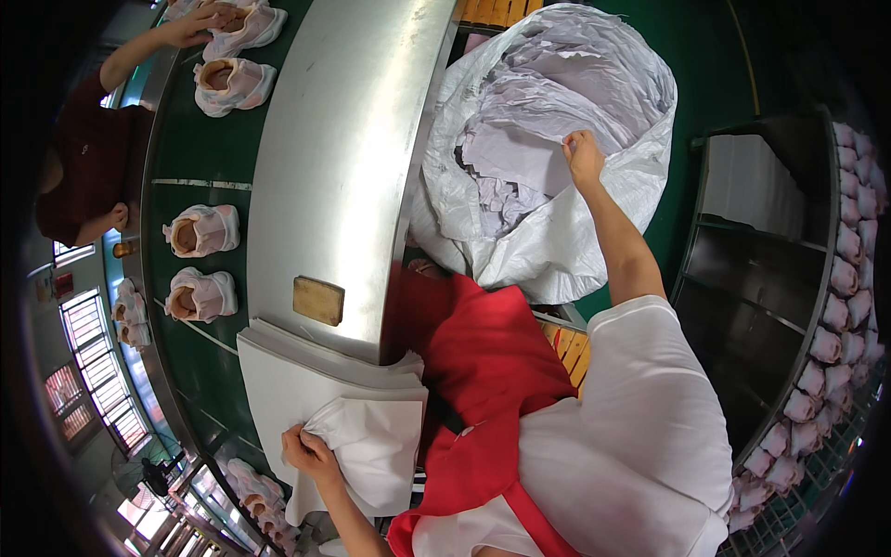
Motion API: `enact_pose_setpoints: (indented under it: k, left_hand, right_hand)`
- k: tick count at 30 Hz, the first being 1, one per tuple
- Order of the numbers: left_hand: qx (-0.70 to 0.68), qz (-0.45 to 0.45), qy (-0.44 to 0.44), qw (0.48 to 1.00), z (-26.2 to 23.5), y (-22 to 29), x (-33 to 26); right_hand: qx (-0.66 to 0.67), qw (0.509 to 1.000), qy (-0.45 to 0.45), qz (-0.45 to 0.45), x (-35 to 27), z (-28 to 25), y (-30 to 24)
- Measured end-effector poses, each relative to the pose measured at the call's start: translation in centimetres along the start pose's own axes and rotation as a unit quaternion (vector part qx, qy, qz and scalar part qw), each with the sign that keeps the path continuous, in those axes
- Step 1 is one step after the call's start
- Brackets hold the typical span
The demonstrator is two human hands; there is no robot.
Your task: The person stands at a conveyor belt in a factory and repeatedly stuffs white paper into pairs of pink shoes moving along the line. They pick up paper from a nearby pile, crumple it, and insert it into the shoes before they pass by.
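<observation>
My left hand (311, 453) grips the bunched corner of a white paper sheet (376, 446) that lies on a stack of white paper (278, 381) at the end of a metal table (334, 158). My right hand (583, 156) reaches out into a big white woven sack (566, 251). Its fingers close on the pale crumpled tissue paper (548, 102) that fills the sack. I wear a white shirt and a red apron (483, 362).
A brown block (318, 300) lies on the metal table. Several pink-and-white shoes (201, 230) ride a green conveyor belt (200, 139) on the left, where another person in a dark red shirt (88, 158) handles a shoe (243, 26). A dark rack (770, 278) lined with shoes stands at right.
</observation>
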State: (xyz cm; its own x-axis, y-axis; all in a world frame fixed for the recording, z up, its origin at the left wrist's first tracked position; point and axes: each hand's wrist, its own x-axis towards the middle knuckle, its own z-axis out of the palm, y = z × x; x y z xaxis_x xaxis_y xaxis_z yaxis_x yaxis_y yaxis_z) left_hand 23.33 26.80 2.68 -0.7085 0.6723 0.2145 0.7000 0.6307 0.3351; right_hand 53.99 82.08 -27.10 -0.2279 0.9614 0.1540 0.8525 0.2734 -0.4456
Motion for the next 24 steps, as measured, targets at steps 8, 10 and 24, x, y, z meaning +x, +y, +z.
enact_pose_setpoints:
  k: [8, 10, 24]
  left_hand:
    - [-0.001, 0.005, 0.000, 1.000, -0.1, 0.5, 0.2]
    - [-0.008, 0.014, 0.006, 1.000, -0.1, 0.6, 0.3]
    - [-0.023, 0.118, 0.026, 0.992, -1.1, 0.3, 0.8]
  right_hand:
    - [-0.155, 0.987, -0.030, -0.034, 0.2, 0.3, 1.7]
    - [-0.171, 0.972, 0.017, -0.158, 0.7, -0.4, 1.9]
    - [0.290, 0.944, -0.074, -0.140, -4.3, -20.8, -21.6]
